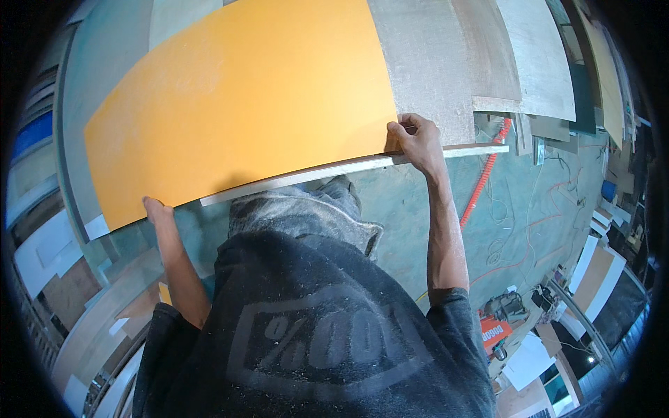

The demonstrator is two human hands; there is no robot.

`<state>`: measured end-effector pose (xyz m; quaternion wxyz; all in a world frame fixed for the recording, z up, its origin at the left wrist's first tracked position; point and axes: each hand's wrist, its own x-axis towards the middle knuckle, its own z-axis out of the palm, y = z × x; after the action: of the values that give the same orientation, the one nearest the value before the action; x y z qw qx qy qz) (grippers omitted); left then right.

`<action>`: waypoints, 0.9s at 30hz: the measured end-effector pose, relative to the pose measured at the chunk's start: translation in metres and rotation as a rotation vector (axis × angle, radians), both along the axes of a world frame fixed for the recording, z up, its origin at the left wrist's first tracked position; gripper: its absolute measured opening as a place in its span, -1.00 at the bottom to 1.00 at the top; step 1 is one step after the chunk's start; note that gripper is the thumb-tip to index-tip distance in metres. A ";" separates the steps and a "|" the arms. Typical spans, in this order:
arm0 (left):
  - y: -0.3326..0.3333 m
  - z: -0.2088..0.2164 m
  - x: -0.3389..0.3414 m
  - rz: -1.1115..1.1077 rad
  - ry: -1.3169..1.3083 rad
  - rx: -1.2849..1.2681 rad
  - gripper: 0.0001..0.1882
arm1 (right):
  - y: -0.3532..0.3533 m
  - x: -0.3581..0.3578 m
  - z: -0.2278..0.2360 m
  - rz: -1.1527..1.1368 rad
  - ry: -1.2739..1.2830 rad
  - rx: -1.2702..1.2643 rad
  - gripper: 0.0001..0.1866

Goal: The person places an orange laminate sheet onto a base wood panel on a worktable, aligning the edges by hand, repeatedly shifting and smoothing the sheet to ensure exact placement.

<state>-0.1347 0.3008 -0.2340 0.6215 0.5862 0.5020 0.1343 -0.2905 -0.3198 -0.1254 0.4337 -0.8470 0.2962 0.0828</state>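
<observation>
A large yellow-orange sheet (251, 97) lies before me across a grey worktop (432, 70), its near edge toward my body. At the sheet's near left, my left hand (157, 210) grips that edge, the thumb on top and the other fingers hidden beneath. My right hand (418, 141) pinches the near right corner between thumb and bent fingers. A long pale wooden strip (313, 172) runs along under the near edge and sticks out past the corner to the right. What supports the sheet underneath is hidden.
A red coiled hose (486, 174) hangs down right of the worktop. Thin cables (533, 216) trail over the green floor (404, 216). Offcut boards (596, 279) and a red-orange piece of equipment (493, 330) lie at the right; more panels (49, 247) stand at the left.
</observation>
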 end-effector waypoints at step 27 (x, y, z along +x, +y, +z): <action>-0.016 0.014 -0.006 0.077 -0.042 0.007 -0.37 | -0.005 -0.004 0.004 0.103 0.075 -0.163 -0.69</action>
<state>-0.1407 0.2849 -0.2199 0.6243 0.5657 0.5105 0.1722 -0.2942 -0.3247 -0.1210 0.3473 -0.8898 0.2740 0.1123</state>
